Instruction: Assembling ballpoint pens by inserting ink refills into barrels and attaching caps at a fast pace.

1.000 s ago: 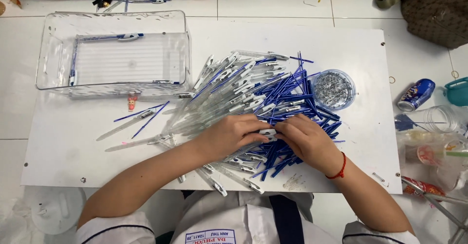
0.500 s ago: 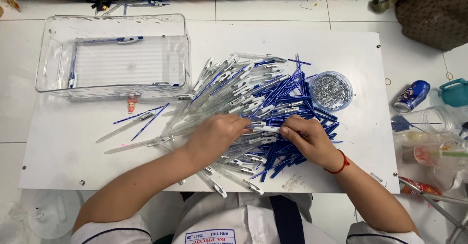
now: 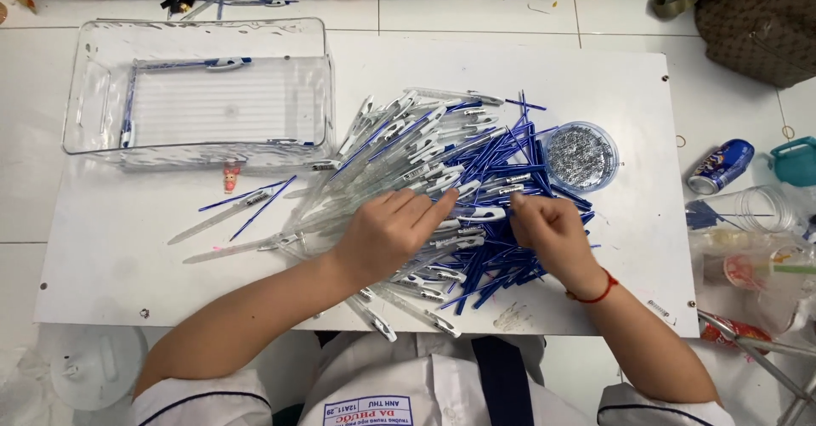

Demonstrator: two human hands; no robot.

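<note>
Glossy clear plastic pens (image 3: pixel 425 150), tray (image 3: pixel 85 94)
</note>
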